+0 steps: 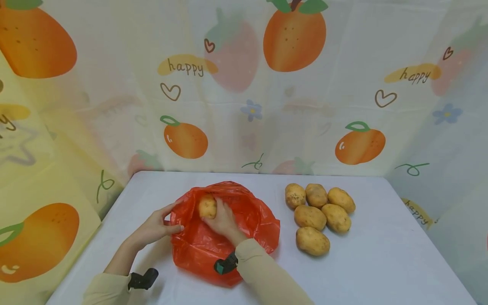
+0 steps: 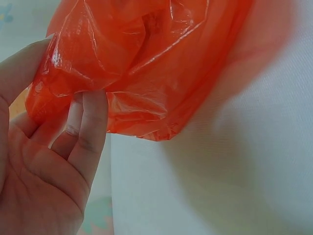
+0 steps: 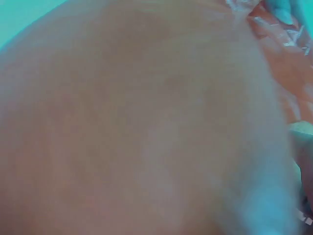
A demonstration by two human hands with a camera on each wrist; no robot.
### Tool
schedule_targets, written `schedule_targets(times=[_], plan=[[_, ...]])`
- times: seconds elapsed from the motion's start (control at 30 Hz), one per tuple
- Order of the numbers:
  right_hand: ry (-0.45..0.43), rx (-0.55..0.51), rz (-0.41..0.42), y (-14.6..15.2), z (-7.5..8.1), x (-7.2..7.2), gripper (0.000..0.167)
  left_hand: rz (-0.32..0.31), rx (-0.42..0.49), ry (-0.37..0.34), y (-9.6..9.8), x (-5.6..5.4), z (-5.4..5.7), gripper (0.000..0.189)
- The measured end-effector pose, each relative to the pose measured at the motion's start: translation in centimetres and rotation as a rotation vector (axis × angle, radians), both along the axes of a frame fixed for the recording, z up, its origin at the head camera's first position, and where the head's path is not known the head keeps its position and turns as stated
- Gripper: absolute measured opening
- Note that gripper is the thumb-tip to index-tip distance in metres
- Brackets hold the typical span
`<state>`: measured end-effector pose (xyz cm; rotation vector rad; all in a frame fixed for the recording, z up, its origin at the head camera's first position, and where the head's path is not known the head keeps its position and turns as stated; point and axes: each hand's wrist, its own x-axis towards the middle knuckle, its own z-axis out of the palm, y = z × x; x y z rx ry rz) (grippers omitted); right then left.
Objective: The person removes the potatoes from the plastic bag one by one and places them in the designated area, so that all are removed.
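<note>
A red plastic bag (image 1: 198, 260) stands on the table with its mouth spread wide. My left hand (image 1: 154, 226) pinches the left side of its rim; in the left wrist view the thumb lies on one side of the red film (image 2: 146, 58) and the fingers on the other. Inside the bag's mouth, my right hand (image 1: 224, 221) grips a yellow-brown potato (image 1: 207, 206) near the left inner wall. Blurred red film (image 3: 146, 117) fills most of the right wrist view and hides much of the right hand.
Several potatoes (image 1: 310, 217) lie in a close group on the white table (image 1: 385, 254), right of the bag. A fruit-printed curtain (image 1: 244, 106) hangs behind the table. Dark camera mounts (image 1: 143, 279) sit on both wrists.
</note>
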<state>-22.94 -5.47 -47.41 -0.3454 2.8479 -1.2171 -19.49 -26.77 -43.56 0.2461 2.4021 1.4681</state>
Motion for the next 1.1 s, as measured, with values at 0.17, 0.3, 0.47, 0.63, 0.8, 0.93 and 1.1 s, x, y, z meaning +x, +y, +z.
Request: schedule_targets(times=[0.17,0.3,0.47,0.63,0.8,0.93,1.1], plan=[[-0.034,-0.036,0.041,0.4,0.5,0.1,0.072,-0.004,-0.002,0.003,0.2,0.0,0.1,0.077],[-0.063,-0.055,0.063,0.7,1.1,0.4,0.073,-0.022,-0.007,0.016,0.2,0.0,0.2,0.077],[-0.092,-0.097,0.072,1.1,1.9,0.7,0.073,-0.012,-0.025,0.024,0.3,0.1,0.4,0.078],[-0.129,-0.113,0.077,1.7,2.5,0.9,0.074,0.002,-0.034,0.006,0.4,0.1,0.3,0.078],[-0.152,-0.146,0.082,2.6,3.3,1.1,0.075,0.003,-0.029,-0.006,0.4,0.0,0.1,0.078],[-0.136,-0.145,0.096,3.2,3.9,1.5,0.077,0.001,-0.027,-0.010,0.5,0.1,0.1,0.078],[-0.085,-0.136,0.106,4.0,4.6,2.2,0.078,0.000,-0.030,-0.023,0.6,0.1,0.1,0.078]])
